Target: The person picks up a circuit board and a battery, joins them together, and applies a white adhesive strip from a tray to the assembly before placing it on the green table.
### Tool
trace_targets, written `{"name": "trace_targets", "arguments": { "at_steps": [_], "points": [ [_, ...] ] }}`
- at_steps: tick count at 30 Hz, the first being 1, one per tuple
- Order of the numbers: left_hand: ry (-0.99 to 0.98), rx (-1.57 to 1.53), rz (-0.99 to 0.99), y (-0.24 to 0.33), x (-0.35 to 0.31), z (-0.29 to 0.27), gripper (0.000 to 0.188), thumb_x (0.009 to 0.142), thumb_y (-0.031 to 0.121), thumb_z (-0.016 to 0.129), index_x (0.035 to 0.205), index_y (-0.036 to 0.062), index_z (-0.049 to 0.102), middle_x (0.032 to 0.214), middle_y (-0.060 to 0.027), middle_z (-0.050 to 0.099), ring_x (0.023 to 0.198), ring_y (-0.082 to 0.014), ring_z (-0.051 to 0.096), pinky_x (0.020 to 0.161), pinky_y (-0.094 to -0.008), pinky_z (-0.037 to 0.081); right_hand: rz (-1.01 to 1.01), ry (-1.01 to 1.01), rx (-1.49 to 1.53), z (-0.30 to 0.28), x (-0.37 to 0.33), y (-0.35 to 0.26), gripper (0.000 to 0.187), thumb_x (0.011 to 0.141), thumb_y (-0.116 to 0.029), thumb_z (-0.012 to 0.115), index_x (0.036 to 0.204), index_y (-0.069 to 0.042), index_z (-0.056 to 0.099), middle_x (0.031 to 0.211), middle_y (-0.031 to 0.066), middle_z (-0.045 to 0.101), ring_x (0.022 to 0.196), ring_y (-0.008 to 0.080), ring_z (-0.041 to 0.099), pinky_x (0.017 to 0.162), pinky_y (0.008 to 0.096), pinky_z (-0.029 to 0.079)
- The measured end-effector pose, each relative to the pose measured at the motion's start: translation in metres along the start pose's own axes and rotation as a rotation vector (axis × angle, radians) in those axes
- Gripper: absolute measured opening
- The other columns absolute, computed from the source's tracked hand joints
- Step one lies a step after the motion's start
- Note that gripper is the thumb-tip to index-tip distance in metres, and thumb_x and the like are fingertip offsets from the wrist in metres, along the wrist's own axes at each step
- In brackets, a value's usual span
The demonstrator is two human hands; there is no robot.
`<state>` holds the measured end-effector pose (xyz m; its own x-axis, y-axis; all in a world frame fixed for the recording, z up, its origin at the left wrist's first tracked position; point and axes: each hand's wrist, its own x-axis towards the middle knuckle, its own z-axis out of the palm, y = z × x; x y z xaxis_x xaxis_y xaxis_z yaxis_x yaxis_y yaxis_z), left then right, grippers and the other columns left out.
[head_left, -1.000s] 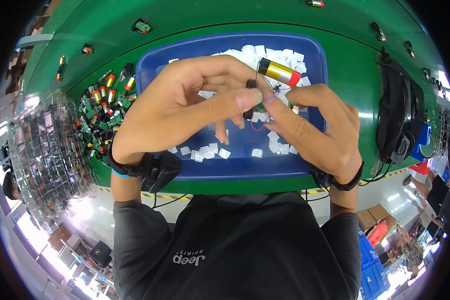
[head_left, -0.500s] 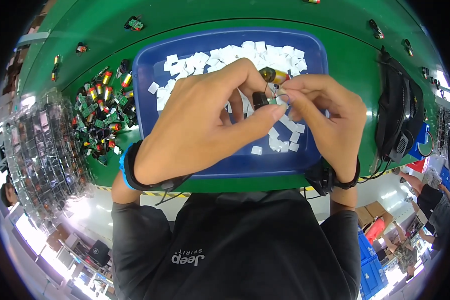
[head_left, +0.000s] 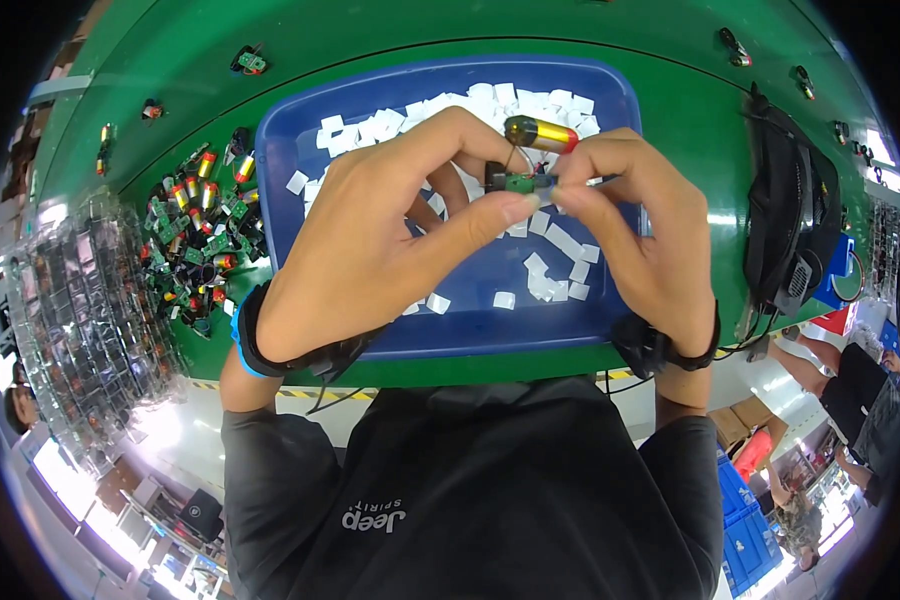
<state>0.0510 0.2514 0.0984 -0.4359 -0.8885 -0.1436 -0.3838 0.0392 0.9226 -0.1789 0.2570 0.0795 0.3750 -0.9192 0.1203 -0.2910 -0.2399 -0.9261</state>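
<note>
Over the blue tray, my left hand point(head_left: 390, 220) pinches a small green circuit board point(head_left: 518, 184) with a black round part point(head_left: 495, 177) at its left end. Thin wires run from the board to a yellow, black and red cylindrical battery point(head_left: 541, 134), which sticks up behind my fingertips. My right hand point(head_left: 635, 205) is closed at the board's right end, thumb and forefinger pressed on a small dark piece there. A whitish tip shows behind the right fingers; what it belongs to is hidden. Many small white squares point(head_left: 545, 285) lie loose below in the blue tray point(head_left: 450, 335).
Left of the tray is a heap of boards with batteries point(head_left: 205, 225), beside stacked clear plastic trays point(head_left: 90, 310). A black mesh bag point(head_left: 790, 200) with cables lies to the right. A few wired units point(head_left: 251, 60) sit farther back on the green table point(head_left: 390, 25). People stand at far right.
The battery has turned to lie more level, and the board now shows its green face between my hands. My right fingertips have moved from the thin wires to the board's right end.
</note>
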Motion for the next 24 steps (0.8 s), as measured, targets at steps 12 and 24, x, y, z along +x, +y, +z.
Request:
{"name": "trace_targets", "arguments": {
  "at_steps": [12, 24],
  "points": [
    [-0.065, -0.081, 0.107, -0.013, 0.006, -0.003, 0.015, 0.097, 0.010, 0.063, 0.108, 0.0002, 0.062, 0.092, -0.0040, 0.060, 0.075, -0.0078, 0.057, 0.059, -0.0228, 0.053, -0.066, 0.074, 0.035, 0.008, 0.005, 0.007, 0.030, 0.087, 0.000, 0.073, 0.116, 0.000, 0.066, 0.106, 0.0140, 0.069, 0.095, 0.0198, 0.066, 0.082, 0.0300, 0.054],
    [0.019, -0.182, 0.268, -0.034, 0.008, 0.012, 0.007, 0.096, 0.010, 0.058, 0.101, 0.0047, 0.058, 0.084, -0.0058, 0.061, 0.070, -0.0139, 0.058, 0.055, -0.0268, 0.042, -0.307, 0.069, -0.181, 0.004, 0.004, 0.006, 0.029, 0.078, 0.003, 0.080, 0.105, 0.000, 0.068, 0.101, 0.0113, 0.067, 0.090, 0.0184, 0.065, 0.080, 0.0300, 0.052]
  ]
}}
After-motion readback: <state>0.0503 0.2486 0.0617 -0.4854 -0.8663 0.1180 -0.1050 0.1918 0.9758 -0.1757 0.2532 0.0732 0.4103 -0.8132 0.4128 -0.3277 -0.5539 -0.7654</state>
